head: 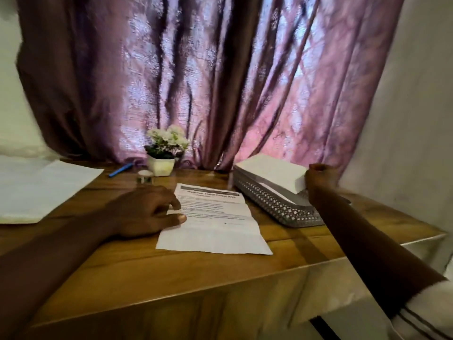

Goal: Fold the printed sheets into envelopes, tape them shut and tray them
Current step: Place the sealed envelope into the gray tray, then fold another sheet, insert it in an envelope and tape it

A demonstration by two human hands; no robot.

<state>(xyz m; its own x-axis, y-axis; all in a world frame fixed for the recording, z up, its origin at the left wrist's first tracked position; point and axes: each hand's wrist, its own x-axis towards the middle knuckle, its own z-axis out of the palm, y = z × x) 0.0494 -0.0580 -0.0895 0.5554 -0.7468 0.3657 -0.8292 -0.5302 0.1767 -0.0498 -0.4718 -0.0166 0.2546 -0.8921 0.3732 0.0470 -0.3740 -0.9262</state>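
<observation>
A printed sheet (215, 222) with crease lines lies flat in the middle of the wooden table (171, 273). My left hand (144, 212) rests on the sheet's left edge, fingers loosely curled and thumb on the paper. My right hand (318, 179) reaches to the grey mesh tray (282, 207) at the right and grips the near end of a folded white envelope (272, 171) lying on top of the tray's pile. A small roll of tape (145, 177) stands behind my left hand.
A stack of white sheets (41, 187) lies at the far left. A blue pen (120, 170) and a white pot of flowers (164, 153) stand at the back by the purple curtain (220, 77). The table's edge runs close on the right.
</observation>
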